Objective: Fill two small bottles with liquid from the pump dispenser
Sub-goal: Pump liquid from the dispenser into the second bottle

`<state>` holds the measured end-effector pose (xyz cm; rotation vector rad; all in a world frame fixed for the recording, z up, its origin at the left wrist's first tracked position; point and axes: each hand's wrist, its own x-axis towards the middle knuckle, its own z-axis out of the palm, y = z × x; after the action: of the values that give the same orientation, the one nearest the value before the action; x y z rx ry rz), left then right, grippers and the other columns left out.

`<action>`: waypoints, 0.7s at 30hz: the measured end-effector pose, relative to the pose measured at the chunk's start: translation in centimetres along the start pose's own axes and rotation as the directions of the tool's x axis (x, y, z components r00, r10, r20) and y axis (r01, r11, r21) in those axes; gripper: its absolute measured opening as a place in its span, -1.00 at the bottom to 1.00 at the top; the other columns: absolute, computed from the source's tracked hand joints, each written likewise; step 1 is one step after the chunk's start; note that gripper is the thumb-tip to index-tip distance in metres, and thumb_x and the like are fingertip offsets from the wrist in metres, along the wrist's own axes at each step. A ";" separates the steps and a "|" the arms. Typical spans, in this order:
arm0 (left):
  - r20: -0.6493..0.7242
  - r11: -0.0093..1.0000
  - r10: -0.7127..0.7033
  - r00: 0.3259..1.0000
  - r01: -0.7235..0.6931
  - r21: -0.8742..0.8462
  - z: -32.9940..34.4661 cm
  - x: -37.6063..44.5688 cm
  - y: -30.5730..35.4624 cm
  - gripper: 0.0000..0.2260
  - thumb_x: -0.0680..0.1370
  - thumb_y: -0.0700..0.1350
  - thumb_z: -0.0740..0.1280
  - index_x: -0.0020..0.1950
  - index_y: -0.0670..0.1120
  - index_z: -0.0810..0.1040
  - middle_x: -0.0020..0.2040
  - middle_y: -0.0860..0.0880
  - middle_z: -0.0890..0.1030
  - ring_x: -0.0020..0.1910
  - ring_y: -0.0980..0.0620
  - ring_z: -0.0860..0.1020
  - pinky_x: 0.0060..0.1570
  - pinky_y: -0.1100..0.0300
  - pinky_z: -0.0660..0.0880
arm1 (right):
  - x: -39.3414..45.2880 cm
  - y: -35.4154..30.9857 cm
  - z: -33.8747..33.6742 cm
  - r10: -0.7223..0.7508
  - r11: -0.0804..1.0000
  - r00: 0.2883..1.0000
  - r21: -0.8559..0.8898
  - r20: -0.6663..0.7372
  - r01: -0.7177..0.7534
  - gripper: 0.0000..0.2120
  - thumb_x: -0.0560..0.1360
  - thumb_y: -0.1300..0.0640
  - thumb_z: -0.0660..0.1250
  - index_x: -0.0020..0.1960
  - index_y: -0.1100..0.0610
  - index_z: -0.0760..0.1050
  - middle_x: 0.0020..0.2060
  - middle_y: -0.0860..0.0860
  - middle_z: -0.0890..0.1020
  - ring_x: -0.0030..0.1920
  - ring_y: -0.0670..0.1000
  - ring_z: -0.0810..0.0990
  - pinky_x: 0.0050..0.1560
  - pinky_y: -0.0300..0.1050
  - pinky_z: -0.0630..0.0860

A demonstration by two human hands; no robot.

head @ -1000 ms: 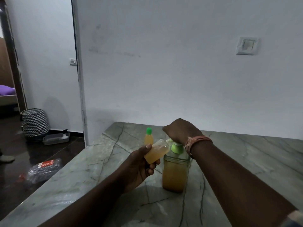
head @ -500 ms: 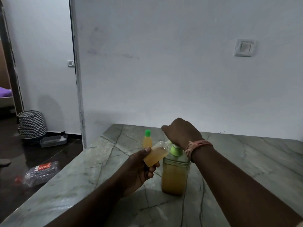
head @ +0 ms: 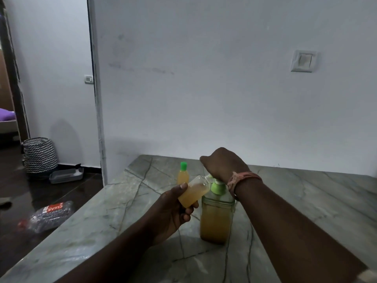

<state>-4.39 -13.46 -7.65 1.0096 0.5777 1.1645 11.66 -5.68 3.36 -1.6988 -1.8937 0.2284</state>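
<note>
A clear pump dispenser [head: 216, 221] with a green collar stands on the marble table [head: 306, 211], mostly full of amber liquid. My right hand [head: 224, 164] rests on top of its pump head, fingers curled over it and hiding the nozzle. My left hand [head: 173, 209] grips a small uncapped bottle [head: 193, 193], tilted with its mouth up against the pump's spout. This bottle is more than half full of amber liquid. A second small bottle [head: 183, 174] with a green cap stands upright behind it on the table.
The white wall with a switch plate [head: 304, 61] runs right behind the table. Left of the table's edge, on the dark floor, lie a crushed plastic bottle [head: 49, 215], a grey tray [head: 66, 175] and a patterned basket [head: 39, 155].
Both hands keep their places at the pump. The view has shifted slightly; the small bottle stays at the spout.
</note>
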 end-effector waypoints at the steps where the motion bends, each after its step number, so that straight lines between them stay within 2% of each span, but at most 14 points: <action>1: 0.000 1.000 -0.002 1.000 0.002 0.000 -0.1 0.1 0.0 -0.32 0.39 0.13 0.49 0.38 -0.20 0.40 -0.18 -0.15 0.62 -0.33 0.08 0.53 -0.34 0.27 0.54 | 0.0 0.2 0.2 0.030 0.999 0.999 0.041 0.024 -0.031 -0.76 0.35 -0.03 0.25 -0.40 0.10 0.45 -0.43 0.02 0.56 -0.37 0.06 0.54 -0.39 -0.19 0.33; 6: -0.007 1.000 0.005 1.000 -0.005 -0.004 -0.3 0.1 -0.4 -0.33 0.37 0.13 0.49 0.36 -0.18 0.42 -0.20 -0.14 0.62 -0.35 0.09 0.52 -0.35 0.28 0.53 | 0.4 0.3 0.5 0.057 0.998 0.993 0.016 0.102 -0.059 -0.73 0.39 -0.02 0.25 -0.39 0.11 0.48 -0.37 0.04 0.58 -0.34 0.03 0.53 -0.40 -0.17 0.30; 9: -0.015 1.000 0.011 1.000 -0.011 0.001 0.0 -0.1 -0.2 -0.32 0.37 0.13 0.49 0.36 -0.19 0.41 -0.20 -0.14 0.61 -0.34 0.09 0.52 -0.35 0.27 0.53 | 0.3 0.1 0.4 0.050 0.998 0.991 -0.031 0.128 -0.046 -0.73 0.38 -0.03 0.23 -0.40 0.10 0.48 -0.39 0.02 0.58 -0.35 0.02 0.54 -0.40 -0.18 0.31; 11: -0.017 1.000 0.010 1.000 -0.009 0.008 0.2 -0.2 -0.2 -0.31 0.37 0.13 0.49 0.37 -0.20 0.40 -0.19 -0.14 0.61 -0.34 0.09 0.52 -0.35 0.28 0.53 | 0.2 -0.2 -0.2 0.035 0.997 0.992 -0.067 0.118 -0.027 -0.74 0.35 -0.05 0.24 -0.39 0.10 0.48 -0.41 0.01 0.59 -0.35 0.02 0.54 -0.39 -0.18 0.33; 13: -0.010 1.000 0.016 1.000 -0.016 0.004 0.3 -0.2 -0.3 -0.31 0.39 0.13 0.48 0.38 -0.23 0.39 -0.18 -0.14 0.61 -0.33 0.08 0.53 -0.35 0.28 0.54 | 0.3 -0.4 -0.7 0.007 0.994 0.999 -0.110 0.047 -0.002 -0.75 0.32 -0.08 0.25 -0.36 0.10 0.49 -0.40 -0.01 0.58 -0.36 0.02 0.54 -0.39 -0.20 0.33; 15: 0.001 1.000 0.018 1.000 -0.018 0.004 0.1 -0.1 -0.3 -0.31 0.41 0.13 0.47 0.39 -0.23 0.39 -0.17 -0.15 0.61 -0.33 0.08 0.53 -0.35 0.28 0.54 | 0.4 -0.2 -0.5 -0.011 0.998 1.000 -0.069 0.003 0.011 -0.74 0.32 -0.08 0.24 -0.38 0.10 0.47 -0.42 0.00 0.56 -0.38 0.02 0.52 -0.41 -0.21 0.29; 17: 0.002 1.000 0.015 1.000 -0.015 0.003 -0.1 0.1 -0.2 -0.31 0.41 0.13 0.47 0.39 -0.22 0.39 -0.17 -0.15 0.61 -0.33 0.09 0.52 -0.34 0.28 0.54 | 0.3 0.1 0.2 0.014 1.000 0.999 0.004 0.050 -0.014 -0.74 0.35 -0.05 0.24 -0.40 0.10 0.45 -0.43 0.02 0.55 -0.38 0.04 0.52 -0.41 -0.18 0.30; 19: -0.004 1.000 0.019 1.000 -0.019 0.003 -0.3 0.1 -0.4 -0.32 0.41 0.13 0.48 0.39 -0.22 0.40 -0.18 -0.15 0.61 -0.33 0.09 0.52 -0.34 0.28 0.53 | 0.4 0.3 0.5 0.035 0.999 0.995 0.006 0.096 -0.036 -0.73 0.37 -0.02 0.25 -0.42 0.10 0.44 -0.43 0.03 0.56 -0.37 0.05 0.53 -0.40 -0.17 0.32; 21: -0.005 1.000 0.019 1.000 -0.019 0.000 -0.5 0.1 -0.5 -0.31 0.41 0.13 0.49 0.39 -0.22 0.40 -0.18 -0.15 0.61 -0.33 0.09 0.52 -0.35 0.27 0.53 | 0.4 0.4 0.5 0.055 0.998 0.995 0.012 0.085 -0.056 -0.73 0.36 -0.04 0.26 -0.43 0.09 0.45 -0.43 0.03 0.57 -0.36 0.05 0.54 -0.40 -0.17 0.33</action>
<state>-4.51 -13.19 -8.26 1.0145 0.5727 1.1840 11.77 -5.13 2.90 -1.7589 -1.9025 0.3402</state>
